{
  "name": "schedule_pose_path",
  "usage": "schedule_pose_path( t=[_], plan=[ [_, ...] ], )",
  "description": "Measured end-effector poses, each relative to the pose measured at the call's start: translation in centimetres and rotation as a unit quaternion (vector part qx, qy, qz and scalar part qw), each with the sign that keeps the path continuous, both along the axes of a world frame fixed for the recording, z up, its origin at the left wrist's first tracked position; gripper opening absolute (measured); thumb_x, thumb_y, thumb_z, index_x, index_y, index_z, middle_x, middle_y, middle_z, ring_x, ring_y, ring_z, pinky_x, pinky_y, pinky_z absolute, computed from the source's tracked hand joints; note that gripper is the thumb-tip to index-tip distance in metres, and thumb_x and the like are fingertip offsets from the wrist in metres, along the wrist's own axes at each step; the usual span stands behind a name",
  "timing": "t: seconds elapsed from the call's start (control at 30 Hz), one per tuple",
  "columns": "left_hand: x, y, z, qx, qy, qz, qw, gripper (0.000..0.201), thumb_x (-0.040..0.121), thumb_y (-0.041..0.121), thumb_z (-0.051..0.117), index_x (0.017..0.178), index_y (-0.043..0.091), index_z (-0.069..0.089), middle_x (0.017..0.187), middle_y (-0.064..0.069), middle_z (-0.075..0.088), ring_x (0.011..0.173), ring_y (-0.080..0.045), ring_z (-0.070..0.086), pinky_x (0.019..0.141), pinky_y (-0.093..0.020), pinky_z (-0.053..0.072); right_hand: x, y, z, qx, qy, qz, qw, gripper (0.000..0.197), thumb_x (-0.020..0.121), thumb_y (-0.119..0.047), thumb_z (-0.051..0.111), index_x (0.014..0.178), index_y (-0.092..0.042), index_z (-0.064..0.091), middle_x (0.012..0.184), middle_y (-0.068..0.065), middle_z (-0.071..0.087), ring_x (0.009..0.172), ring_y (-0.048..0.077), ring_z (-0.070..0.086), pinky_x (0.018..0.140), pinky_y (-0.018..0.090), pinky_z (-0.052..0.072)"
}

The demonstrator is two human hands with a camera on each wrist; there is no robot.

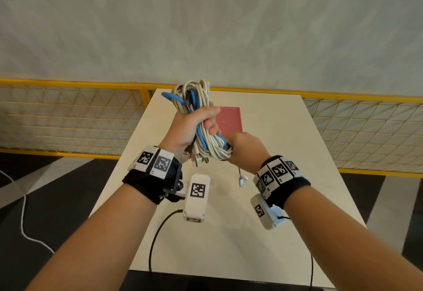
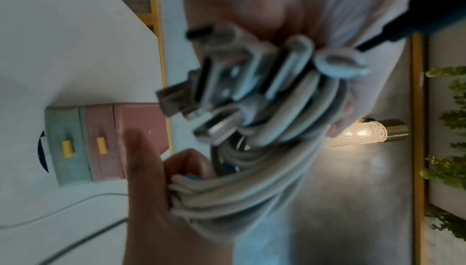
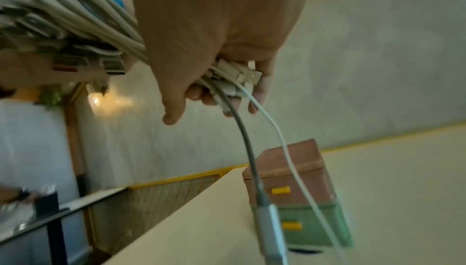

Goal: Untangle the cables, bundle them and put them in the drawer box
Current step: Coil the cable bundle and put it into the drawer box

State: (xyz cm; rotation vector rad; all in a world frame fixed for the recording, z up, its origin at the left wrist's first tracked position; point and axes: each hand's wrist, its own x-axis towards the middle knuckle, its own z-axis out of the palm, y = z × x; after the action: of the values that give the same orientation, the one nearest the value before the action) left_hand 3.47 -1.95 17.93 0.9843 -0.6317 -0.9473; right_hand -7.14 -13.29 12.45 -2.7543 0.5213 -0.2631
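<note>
A coiled bundle of white, grey and blue cables (image 1: pixel 197 116) is held up above the table. My left hand (image 1: pixel 194 126) grips the bundle round its middle, with loops sticking out above the fist. My right hand (image 1: pixel 242 146) grips the bundle's lower end, and a loose cable end with a silver plug (image 1: pixel 242 179) hangs below it. Several USB plugs (image 2: pixel 214 90) poke out near my left palm. The drawer box (image 1: pixel 230 120), pink on top with pink and green drawers (image 3: pixel 300 205) and yellow handles, stands on the table behind my hands, both drawers closed.
The beige table (image 1: pixel 286 176) carries only the drawer box. A yellow mesh fence (image 1: pixel 68 116) runs behind the table in front of a pale wall. A white cord (image 1: pixel 25 222) lies on the dark floor at left. Black wires hang from my wrist cameras.
</note>
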Motion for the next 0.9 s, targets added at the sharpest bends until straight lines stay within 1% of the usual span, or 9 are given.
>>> schedule_pose_path(
  t=[0.1,0.23,0.33,0.43,0.5,0.57,0.67,0.77,0.9],
  plan=[
    [0.2,0.5,0.2,0.072,-0.007,-0.041,0.997,0.021,0.093,0.011,0.057,0.073,0.014,0.051,0.047,0.004,0.043,0.042,-0.011,0.046,0.057,-0.029,0.049,-0.3,-0.1,0.0,-0.113,-0.078,0.012,0.990,0.012,0.071,-0.011,0.065,0.065,-0.012,0.055,0.066,0.003,0.055,0.067,0.028,0.055,0.053,0.027,0.033],
    [0.5,0.9,1.0,0.113,-0.042,-0.040,0.992,0.017,0.092,0.013,0.061,0.078,0.013,0.051,0.048,0.004,0.043,0.043,-0.013,0.046,0.061,-0.032,0.048,-0.3,-0.2,0.7,-0.103,-0.118,0.016,0.987,0.022,0.071,-0.012,0.073,0.065,-0.014,0.052,0.066,-0.001,0.046,0.059,0.025,0.049,0.048,0.026,0.032],
    [0.6,1.2,1.4,0.151,-0.115,-0.021,0.982,0.025,0.088,0.013,0.067,0.067,0.014,0.054,0.050,0.001,0.046,0.046,-0.018,0.047,0.062,-0.036,0.045,-0.6,-0.9,1.2,-0.114,-0.112,0.003,0.987,0.015,0.071,-0.004,0.067,0.066,-0.010,0.054,0.068,0.005,0.050,0.058,0.031,0.051,0.051,0.027,0.029],
    [-0.4,1.2,1.3,0.203,-0.187,-0.003,0.961,0.025,0.082,0.021,0.076,0.066,0.015,0.059,0.052,-0.002,0.051,0.048,-0.018,0.051,0.057,-0.030,0.049,-0.6,-1.0,1.8,-0.136,-0.097,-0.009,0.986,0.006,0.077,-0.009,0.063,0.084,-0.010,0.064,0.083,0.005,0.060,0.074,0.031,0.060,0.055,0.033,0.046],
    [-1.3,0.9,0.7,0.223,-0.242,0.008,0.944,0.020,0.076,0.027,0.081,0.072,0.015,0.066,0.057,0.002,0.062,0.053,-0.013,0.062,0.057,-0.023,0.052,-0.5,-0.7,2.1,-0.135,-0.102,-0.012,0.985,0.021,0.084,-0.022,0.059,0.104,-0.018,0.065,0.103,0.002,0.064,0.091,0.025,0.062,0.069,0.034,0.052],
    [-1.9,0.7,0.0,0.226,-0.278,0.016,0.933,0.021,0.071,0.030,0.085,0.083,0.020,0.070,0.068,0.007,0.072,0.065,-0.004,0.069,0.060,-0.016,0.052,-0.7,-0.4,2.7,-0.114,-0.132,-0.002,0.985,0.029,0.087,-0.030,0.057,0.114,-0.022,0.062,0.113,0.001,0.063,0.098,0.021,0.061,0.073,0.030,0.050],
    [-2.5,0.6,-0.7,0.224,-0.274,-0.003,0.935,0.030,0.069,0.023,0.086,0.094,0.019,0.070,0.082,0.004,0.075,0.075,-0.003,0.071,0.064,-0.014,0.053,-1.0,-0.1,2.8,-0.099,-0.124,-0.006,0.987,0.026,0.086,-0.032,0.057,0.108,-0.022,0.063,0.104,0.003,0.062,0.092,0.021,0.059,0.072,0.032,0.050],
    [-2.9,0.6,-0.6,0.224,-0.284,-0.020,0.932,0.028,0.069,0.017,0.087,0.090,0.018,0.069,0.080,0.005,0.074,0.072,0.001,0.070,0.060,-0.011,0.051,-1.2,0.2,2.3,-0.087,-0.138,-0.004,0.987,0.021,0.082,-0.025,0.061,0.100,-0.015,0.064,0.093,0.005,0.061,0.087,0.020,0.052,0.070,0.037,0.051],
    [-2.3,0.7,-0.6,0.251,-0.310,-0.048,0.916,0.026,0.072,0.015,0.084,0.095,0.015,0.072,0.086,0.001,0.076,0.080,-0.008,0.072,0.071,-0.020,0.057,-1.6,0.3,2.9,0.098,-0.225,-0.046,0.968,0.073,0.074,-0.014,0.073,0.136,-0.022,0.035,0.115,0.002,0.042,0.092,0.012,0.050,0.079,0.025,0.049]
  ],
)
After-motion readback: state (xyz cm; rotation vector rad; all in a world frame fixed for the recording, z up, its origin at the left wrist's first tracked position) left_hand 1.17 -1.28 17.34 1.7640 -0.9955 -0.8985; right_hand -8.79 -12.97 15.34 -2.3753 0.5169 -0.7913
